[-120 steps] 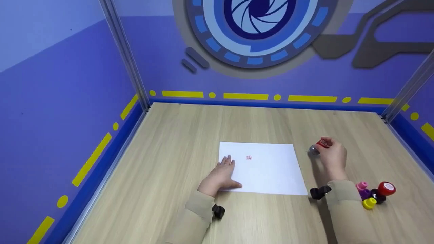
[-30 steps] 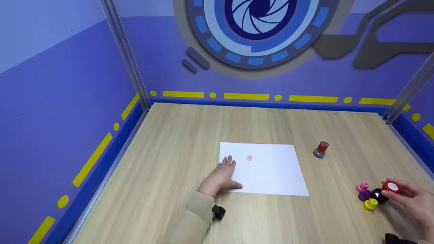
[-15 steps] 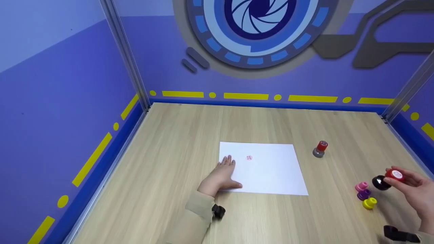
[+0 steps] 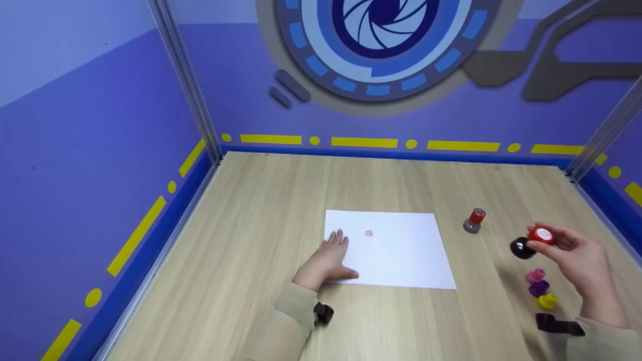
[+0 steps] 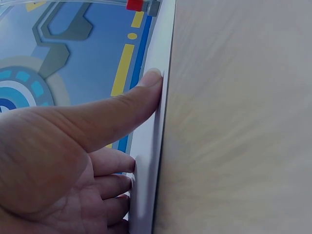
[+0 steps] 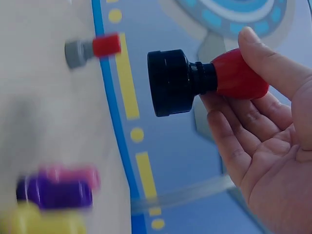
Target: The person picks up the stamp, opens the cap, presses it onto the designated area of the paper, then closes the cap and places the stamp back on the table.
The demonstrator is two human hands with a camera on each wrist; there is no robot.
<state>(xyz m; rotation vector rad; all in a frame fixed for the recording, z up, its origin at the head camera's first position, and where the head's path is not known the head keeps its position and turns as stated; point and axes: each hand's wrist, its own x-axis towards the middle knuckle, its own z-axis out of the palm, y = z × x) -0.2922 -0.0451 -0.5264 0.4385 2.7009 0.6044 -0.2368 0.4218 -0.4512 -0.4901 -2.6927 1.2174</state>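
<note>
the person's right hand (image 4: 577, 255) grips a glossy black round-based stamp (image 6: 207, 78) by its red handle (image 6: 239, 78), aloft over the right of the pale wood-grain table (image 4: 261, 210); the left hand (image 4: 326, 259) rests, fingers extended, on the left part of a white rectangular paper sheet (image 4: 401, 250) bearing a small red round imprint (image 4: 369, 233); right of the sheet stands a small red-and-grey cylindrical stamp (image 4: 474, 221); nearer, on the right, a pink knob (image 4: 535, 276), a purple knob (image 4: 539, 288) and a yellow knob (image 4: 547, 301) form a row.
</note>
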